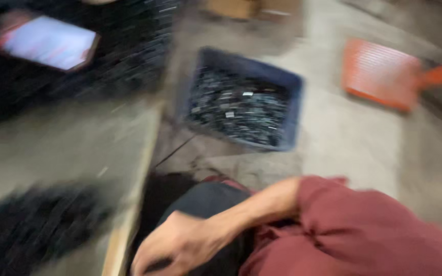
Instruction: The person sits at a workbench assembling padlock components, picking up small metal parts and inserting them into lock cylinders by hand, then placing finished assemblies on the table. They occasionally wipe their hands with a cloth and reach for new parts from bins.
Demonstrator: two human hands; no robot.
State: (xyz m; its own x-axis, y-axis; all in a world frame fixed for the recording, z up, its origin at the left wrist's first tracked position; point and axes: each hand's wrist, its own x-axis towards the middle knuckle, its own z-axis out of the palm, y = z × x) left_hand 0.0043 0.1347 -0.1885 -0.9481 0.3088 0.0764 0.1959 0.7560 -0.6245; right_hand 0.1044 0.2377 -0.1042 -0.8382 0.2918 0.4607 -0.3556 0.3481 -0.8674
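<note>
The right hand [180, 245] at 6 o'clock curls on a dark thing, maybe cloth; its grip is blurred, so I cannot tell. It looks soft and light. The blue bin [241, 102] of small parts sits at 12 o'clock.

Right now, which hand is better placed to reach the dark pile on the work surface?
Right, tentatively. The only hand in view, on the maroon-sleeved arm coming from the right, rests on the dark-clothed knee beside the blurred black pile on the grey work surface. The left hand is not in view.
</note>
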